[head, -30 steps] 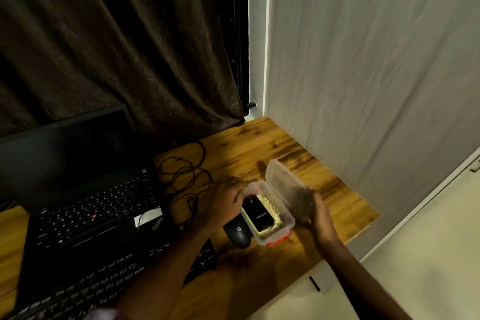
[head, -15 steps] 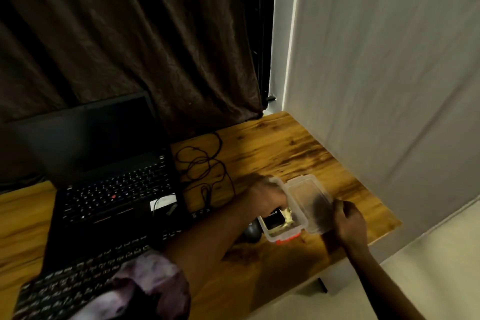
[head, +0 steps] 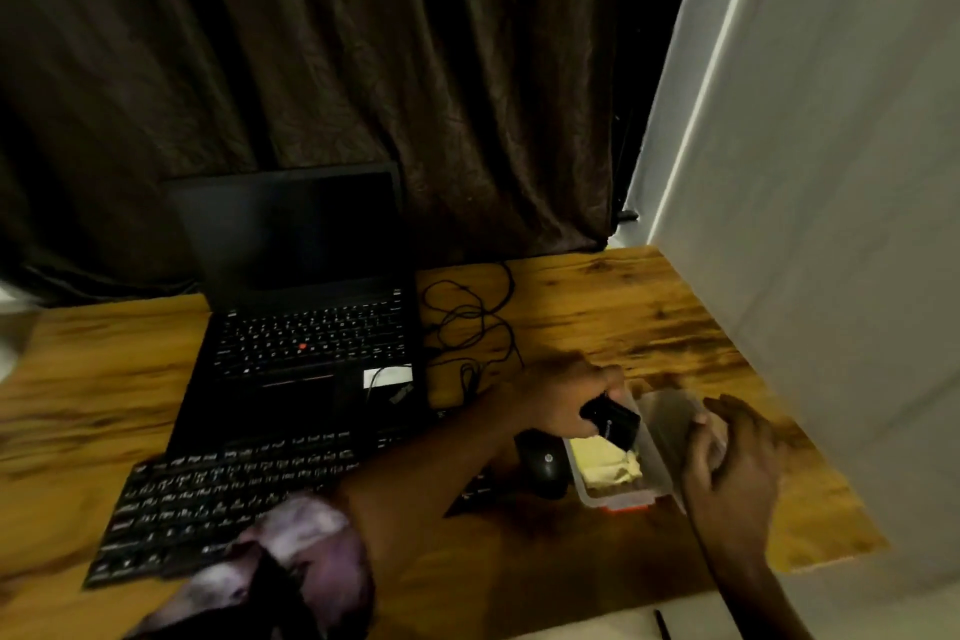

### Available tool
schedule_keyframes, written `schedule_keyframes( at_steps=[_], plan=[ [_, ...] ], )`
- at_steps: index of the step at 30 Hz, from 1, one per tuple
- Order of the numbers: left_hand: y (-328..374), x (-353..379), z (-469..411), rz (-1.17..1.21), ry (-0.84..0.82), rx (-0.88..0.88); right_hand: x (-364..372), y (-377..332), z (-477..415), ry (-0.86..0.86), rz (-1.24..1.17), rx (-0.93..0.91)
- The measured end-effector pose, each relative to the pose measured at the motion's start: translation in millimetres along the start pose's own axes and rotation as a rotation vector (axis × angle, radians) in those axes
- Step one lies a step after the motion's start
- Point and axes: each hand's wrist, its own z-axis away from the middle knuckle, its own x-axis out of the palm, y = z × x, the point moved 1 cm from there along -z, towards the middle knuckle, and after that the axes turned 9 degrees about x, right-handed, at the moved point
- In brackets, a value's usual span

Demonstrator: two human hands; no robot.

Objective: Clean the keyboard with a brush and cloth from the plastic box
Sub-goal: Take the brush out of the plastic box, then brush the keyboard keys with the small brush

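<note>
A clear plastic box (head: 618, 498) with a red clasp sits open on the wooden desk, right of a black mouse (head: 544, 468). A yellow cloth (head: 608, 465) lies inside it. My left hand (head: 566, 403) grips a small black object, likely the brush (head: 612, 424), just above the box's far end. My right hand (head: 732, 452) holds the open clear lid (head: 670, 418) on the box's right side. A black external keyboard (head: 223, 489) lies in front of the laptop, partly hidden by my left arm.
An open black laptop (head: 311, 327) stands behind the keyboard. A tangled black cable (head: 467, 322) lies right of it. A dark curtain hangs behind the desk (head: 649, 307); a white wall borders its right side. The desk's front edge is close below the box.
My left hand has lifted the black object up out of the box, leaving the yellow cloth uncovered. The lid has swung down toward the right. The camera has turned left.
</note>
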Motion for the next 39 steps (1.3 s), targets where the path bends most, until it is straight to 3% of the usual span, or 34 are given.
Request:
schedule_keyframes(
  at_steps=[3,7,11,14,20,26,39],
  plan=[
    [-6.3,-2.7,26.5,0.3,0.218,-0.173,13.5,-33.0,10.0,-0.173,-0.19,-0.117],
    [-19.1,-0.6,77.6,0.651,0.566,-0.38,42.5,-80.1,25.2,-0.393,-0.384,-0.069],
    [-30.3,-1.8,138.7,0.786,0.709,-0.418,68.4,-120.7,44.3,-0.778,-0.557,0.022],
    [-39.5,-2.3,185.3,0.877,0.824,-0.461,91.8,-136.8,63.7,-0.922,-0.568,-0.057],
    [-53.4,4.7,255.9,1.323,1.215,-0.455,116.1,-176.8,117.0,-1.175,-0.699,0.225],
    [-51.5,12.9,307.3,1.185,1.261,-0.484,127.0,-216.8,166.0,-1.359,-0.661,0.236],
    [-72.0,18.6,401.7,1.19,1.236,-0.485,160.3,-261.0,248.9,-1.335,-0.625,0.205]
  ],
)
